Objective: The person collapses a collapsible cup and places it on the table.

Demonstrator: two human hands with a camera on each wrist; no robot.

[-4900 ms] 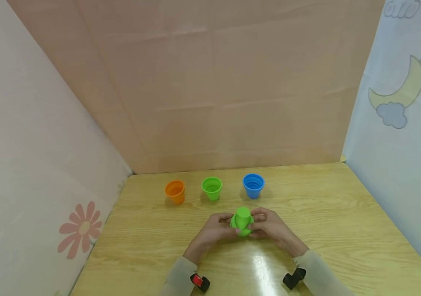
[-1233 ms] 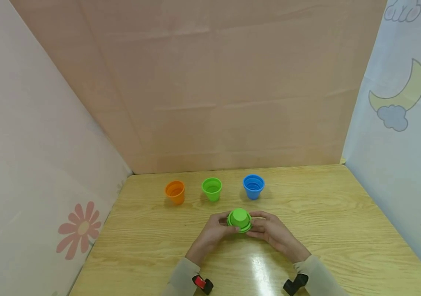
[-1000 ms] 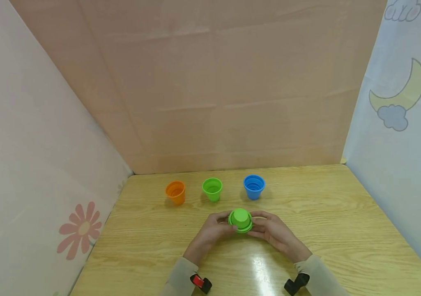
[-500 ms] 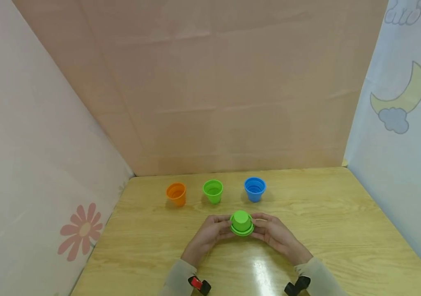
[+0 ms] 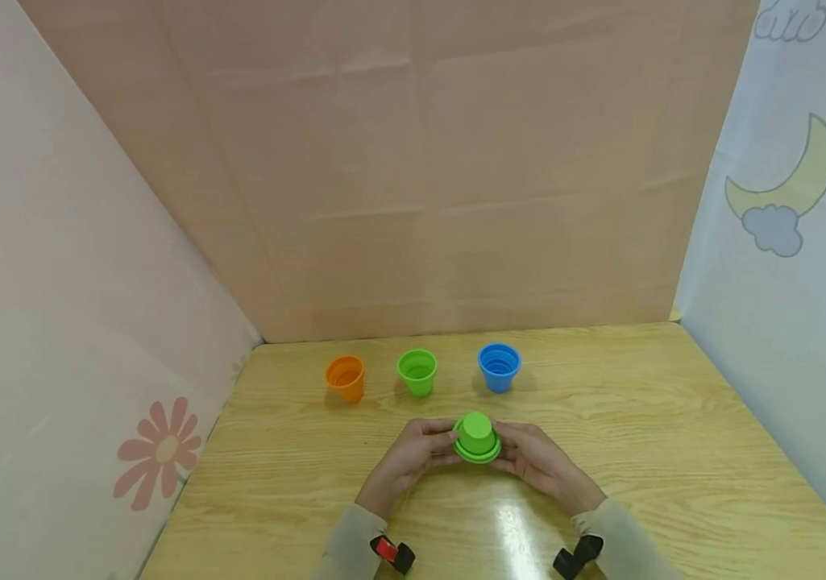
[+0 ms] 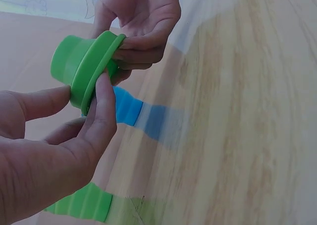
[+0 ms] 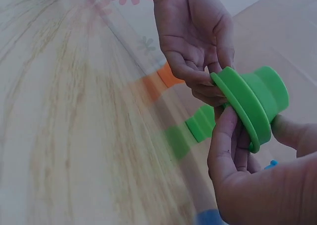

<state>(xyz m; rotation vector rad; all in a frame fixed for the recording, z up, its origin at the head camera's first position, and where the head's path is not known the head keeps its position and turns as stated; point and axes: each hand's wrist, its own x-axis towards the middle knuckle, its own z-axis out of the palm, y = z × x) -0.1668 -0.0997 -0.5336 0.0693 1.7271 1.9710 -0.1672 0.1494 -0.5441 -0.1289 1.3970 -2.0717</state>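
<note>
Left hand (image 5: 407, 457) and right hand (image 5: 537, 461) have moved their thumbs (image 6: 47, 103) from the near face of the green cup (image 5: 476, 433) to its sides, pinching it bottom up between them, half-curled fingers (image 6: 103, 111) under the rim (image 7: 237, 111). Even pressure should keep it level.

Both arms (image 5: 356, 541) point inward; the left hand (image 5: 410, 457) and right hand (image 5: 539, 461) pinch, facing each other.

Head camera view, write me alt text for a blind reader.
A person's left hand and right hand hold a partly folded green cup, base up, over a wooden table. Beyond it, an orange cup, a second green cup and a blue cup stand upright, left to right.
</note>
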